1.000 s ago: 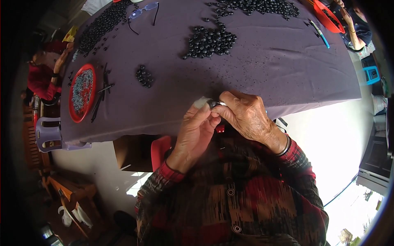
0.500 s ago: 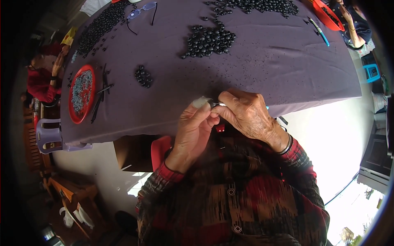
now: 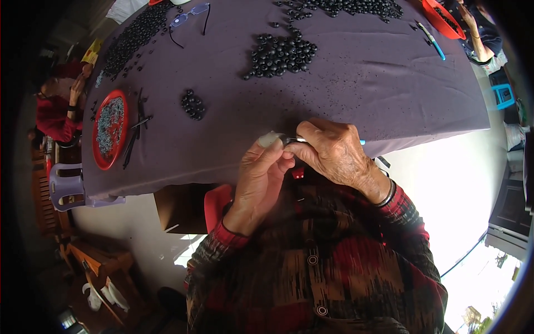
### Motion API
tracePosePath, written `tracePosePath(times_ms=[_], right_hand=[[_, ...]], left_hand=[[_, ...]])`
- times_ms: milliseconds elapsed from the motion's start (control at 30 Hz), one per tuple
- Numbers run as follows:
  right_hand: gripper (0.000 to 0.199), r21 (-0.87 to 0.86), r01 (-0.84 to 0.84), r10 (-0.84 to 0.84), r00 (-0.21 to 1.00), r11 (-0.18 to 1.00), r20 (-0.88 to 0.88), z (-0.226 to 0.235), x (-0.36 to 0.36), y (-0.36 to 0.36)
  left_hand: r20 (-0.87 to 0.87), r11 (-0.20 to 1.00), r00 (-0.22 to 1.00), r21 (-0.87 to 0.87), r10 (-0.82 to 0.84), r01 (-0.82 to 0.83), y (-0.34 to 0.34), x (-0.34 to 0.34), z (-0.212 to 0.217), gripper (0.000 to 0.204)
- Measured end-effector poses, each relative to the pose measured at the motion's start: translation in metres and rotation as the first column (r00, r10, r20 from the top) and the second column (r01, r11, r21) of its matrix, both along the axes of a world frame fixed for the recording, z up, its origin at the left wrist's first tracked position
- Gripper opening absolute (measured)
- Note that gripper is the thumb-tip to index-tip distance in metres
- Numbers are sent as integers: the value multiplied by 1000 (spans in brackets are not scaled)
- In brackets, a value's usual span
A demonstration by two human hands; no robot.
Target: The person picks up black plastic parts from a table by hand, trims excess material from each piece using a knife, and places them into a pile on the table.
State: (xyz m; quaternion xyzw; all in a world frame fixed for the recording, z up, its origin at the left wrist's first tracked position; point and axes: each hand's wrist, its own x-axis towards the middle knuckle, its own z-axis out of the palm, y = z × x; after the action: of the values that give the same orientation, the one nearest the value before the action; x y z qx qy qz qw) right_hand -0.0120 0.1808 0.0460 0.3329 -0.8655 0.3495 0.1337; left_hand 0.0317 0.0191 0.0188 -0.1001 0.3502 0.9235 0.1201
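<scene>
Both my hands meet just in front of the near table edge. In my left hand, a small black round part is pinched between thumb and fingers; a whitish cover wraps one fingertip. My right hand closes round a slim tool, whose light-blue end shows behind the hand and whose bright tip reaches the black part. The fingers hide most of the tool, so its kind is unclear. Beyond my hands lie a heap of similar black round parts and, to its left, a smaller cluster.
A red oval tray of small greyish pieces sits at left, beside thin dark strips. Farther off are more black parts, eyeglasses, a blue-and-white pen-like tool and a red bowl. Other people sit at both sides.
My hands stay at the same spot, with only a slight shift of the fingers around the black part. The view has drifted very slightly.
</scene>
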Motion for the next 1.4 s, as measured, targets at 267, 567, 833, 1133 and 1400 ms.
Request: tracePosePath(times_ms=[267, 567, 833, 1133, 1400], right_hand=[[28, -83, 16, -5, 992, 996, 124, 15, -5, 9], [29, -82, 80, -89, 990, 993, -109, -7, 14, -19], [11, 31, 95, -95, 995, 995, -3, -2, -2, -49], [19, 125, -53, 52, 999, 991, 11, -3, -121, -67], [15, 403, -80, 89, 996, 912, -4, -12, -140, -89]], left_hand=[[-6, 998, 1000, 66, -11, 11, 1, -1, -6, 8], [88, 986, 995, 160, 39, -53, 3, -3, -4, 8], [-19, 943, 953, -141, 303, -303, -26, -16, -9, 13], [-319, 303, 902, -863, 291, -404, -133, -51, -18, 13], [-396, 150, 894, -890, 211, -430, -161, -75, -21, 21]])
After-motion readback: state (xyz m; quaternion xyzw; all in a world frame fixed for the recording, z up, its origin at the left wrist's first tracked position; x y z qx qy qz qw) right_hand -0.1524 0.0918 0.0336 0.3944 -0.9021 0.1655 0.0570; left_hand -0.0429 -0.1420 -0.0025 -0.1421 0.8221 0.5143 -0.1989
